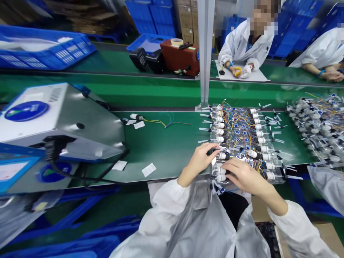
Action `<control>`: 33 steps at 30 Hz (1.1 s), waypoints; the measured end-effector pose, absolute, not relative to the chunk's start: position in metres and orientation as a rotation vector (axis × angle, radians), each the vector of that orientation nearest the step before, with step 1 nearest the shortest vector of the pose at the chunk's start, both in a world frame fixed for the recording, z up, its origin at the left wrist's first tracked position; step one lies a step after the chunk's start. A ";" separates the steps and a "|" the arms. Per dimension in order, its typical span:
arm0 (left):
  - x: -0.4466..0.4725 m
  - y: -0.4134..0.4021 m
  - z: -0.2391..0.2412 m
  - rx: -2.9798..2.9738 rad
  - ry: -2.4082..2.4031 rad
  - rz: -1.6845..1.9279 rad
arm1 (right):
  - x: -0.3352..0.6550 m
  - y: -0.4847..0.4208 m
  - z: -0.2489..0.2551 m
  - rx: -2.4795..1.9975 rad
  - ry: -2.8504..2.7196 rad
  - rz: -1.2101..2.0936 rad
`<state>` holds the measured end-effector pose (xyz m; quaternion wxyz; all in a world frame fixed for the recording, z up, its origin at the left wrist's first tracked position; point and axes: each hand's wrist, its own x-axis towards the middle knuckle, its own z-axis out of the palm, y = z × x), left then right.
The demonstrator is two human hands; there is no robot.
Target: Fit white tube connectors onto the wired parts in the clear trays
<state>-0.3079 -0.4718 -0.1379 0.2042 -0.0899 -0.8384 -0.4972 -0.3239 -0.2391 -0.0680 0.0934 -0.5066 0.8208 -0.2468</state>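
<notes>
Wired assemblies point(238, 134) lie in a row, each with white cylindrical parts at both ends, coloured wires and small blue pieces between. My left hand point(200, 159) is at the row's near left end. Its thumb and fingers are closed together by a white strip, and what they pinch is too small to make out. Over the nearest assemblies lies my right hand point(245, 175), fingers stretched apart with the tips at a white cylindrical part point(220, 171). Thin white strips point(205, 141) stick out from the row's ends.
A grey-white machine point(88, 122) with a black cable stands left on the green bench point(166, 150). One loose white part with wires point(137, 116) and paper slips point(149, 170) lie between. More assemblies point(319, 125) are piled right. Beyond a metal post point(205, 53), two co-workers sit.
</notes>
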 end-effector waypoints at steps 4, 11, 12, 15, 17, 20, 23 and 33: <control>-0.311 -0.470 -0.140 -0.319 -2.296 -1.348 | -0.325 -0.234 -0.079 -1.420 2.436 -0.924; -0.313 -0.489 -0.114 -0.691 -2.515 -1.168 | -0.325 -0.249 -0.077 -1.593 2.628 -0.686; -0.311 -0.491 -0.110 -0.744 -2.570 -1.131 | -0.325 -0.248 -0.073 -1.608 2.645 -0.648; -0.303 -0.494 -0.103 -0.849 -2.705 -1.028 | -0.329 -0.230 -0.055 -1.538 2.663 -0.722; -0.297 -0.493 -0.099 -0.861 -2.740 -0.984 | -0.340 -0.210 -0.044 -1.390 2.744 -0.856; -0.290 -0.487 -0.089 -0.837 -2.766 -0.977 | -0.362 -0.181 -0.039 -1.194 2.902 -0.864; -0.292 -0.478 -0.074 -0.764 -2.692 -1.101 | -0.381 -0.169 -0.052 -1.191 2.904 -0.689; -0.333 -0.438 -0.027 -0.601 -2.669 -1.176 | -0.372 -0.172 -0.049 -1.170 2.842 -1.159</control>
